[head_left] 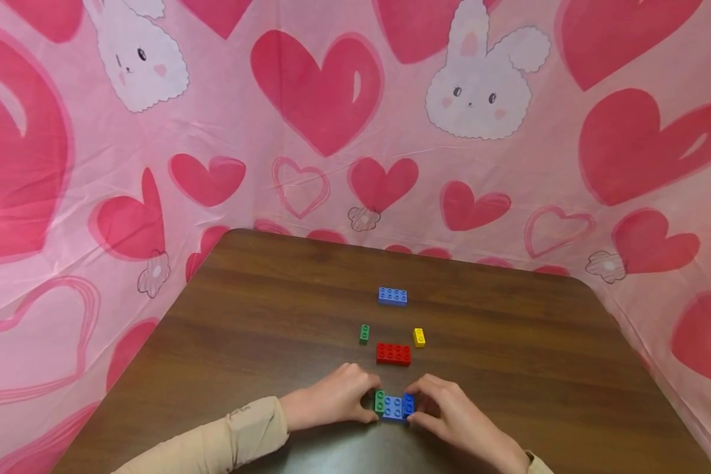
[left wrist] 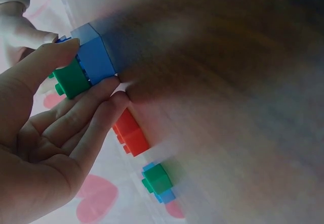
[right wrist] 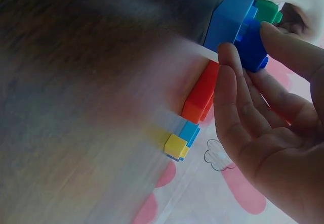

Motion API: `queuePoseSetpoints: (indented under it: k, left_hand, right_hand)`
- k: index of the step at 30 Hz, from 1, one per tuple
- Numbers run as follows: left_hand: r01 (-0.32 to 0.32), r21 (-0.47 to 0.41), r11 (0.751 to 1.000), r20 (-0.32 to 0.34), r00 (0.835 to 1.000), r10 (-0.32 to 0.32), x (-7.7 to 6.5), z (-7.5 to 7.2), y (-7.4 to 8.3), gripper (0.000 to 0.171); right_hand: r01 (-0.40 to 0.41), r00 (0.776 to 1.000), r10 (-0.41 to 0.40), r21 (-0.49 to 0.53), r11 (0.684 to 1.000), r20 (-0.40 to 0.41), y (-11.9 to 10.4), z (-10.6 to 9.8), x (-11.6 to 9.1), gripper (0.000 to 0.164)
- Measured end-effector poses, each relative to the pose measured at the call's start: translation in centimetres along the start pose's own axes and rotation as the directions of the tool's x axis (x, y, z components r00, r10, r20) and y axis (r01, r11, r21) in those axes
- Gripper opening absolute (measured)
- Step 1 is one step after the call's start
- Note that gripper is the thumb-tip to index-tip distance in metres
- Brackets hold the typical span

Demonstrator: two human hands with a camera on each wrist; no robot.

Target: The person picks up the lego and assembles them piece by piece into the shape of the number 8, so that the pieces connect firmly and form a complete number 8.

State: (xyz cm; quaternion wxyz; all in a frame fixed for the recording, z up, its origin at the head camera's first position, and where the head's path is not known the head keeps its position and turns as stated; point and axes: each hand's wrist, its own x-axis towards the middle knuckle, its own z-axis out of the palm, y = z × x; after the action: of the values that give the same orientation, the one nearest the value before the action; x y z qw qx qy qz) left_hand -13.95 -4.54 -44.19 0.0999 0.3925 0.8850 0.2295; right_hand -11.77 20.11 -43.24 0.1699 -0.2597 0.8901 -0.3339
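Observation:
A light blue building brick [head_left: 393,407] lies near the front of the table, its long side running left to right. On its left end sits a small green brick [head_left: 380,401], and a small dark blue brick [head_left: 409,404] is on its right end, with light blue studs bare between them. My left hand [head_left: 345,399] pinches the green brick between thumb and fingers, fingertips reaching down to the light blue brick [left wrist: 97,59]. From the other side, my right hand [head_left: 459,415] pinches the dark blue brick [right wrist: 252,47] between thumb and fingertips.
Just beyond the hands is a red brick [head_left: 394,354]. Farther back lie a small green brick [head_left: 364,334] at left, a small yellow brick [head_left: 419,338] at right and another blue brick [head_left: 393,296]. A pink heart-and-rabbit cloth [head_left: 332,131] hangs behind the wooden table [head_left: 272,296].

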Motion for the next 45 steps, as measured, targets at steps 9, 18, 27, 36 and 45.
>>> queuePoseSetpoints:
  k: [9, 18, 27, 36, 45]
  left_hand:
    - [0.013, -0.014, 1.000, 0.017, 1.000, -0.013, 0.1, -0.1, 0.0, 0.025]
    - [0.006, -0.004, 1.000, 0.008, 1.000, -0.006, 0.0, 0.0, 0.1, 0.025]
    - [0.009, -0.001, 1.000, -0.001, 1.000, -0.009, 0.1, 0.1, -0.1, 0.026]
    - [0.009, -0.003, 1.000, 0.003, 1.000, -0.009, 0.0, -0.1, 0.0, 0.028]
    - [-0.002, -0.061, 0.998, 0.022, 1.000, 0.003, -0.1, 0.0, -0.5, 0.035]
  right_hand:
    - [0.021, 1.000, -0.021, 0.016, 1.000, 0.010, 0.2, -0.1, 0.0, 0.033]
    - [0.062, 0.998, -0.062, 0.024, 0.998, -0.003, 0.3, -0.3, -0.1, 0.032]
    - [0.081, 0.996, -0.081, 0.000, 0.997, -0.028, -0.1, -0.2, 0.0, 0.033]
    - [0.059, 0.997, -0.057, 0.027, 0.998, -0.051, 0.3, 0.1, 0.0, 0.033]
    - [0.086, 0.995, -0.085, 0.030, 0.996, -0.045, 1.0, 0.1, 0.0, 0.032]
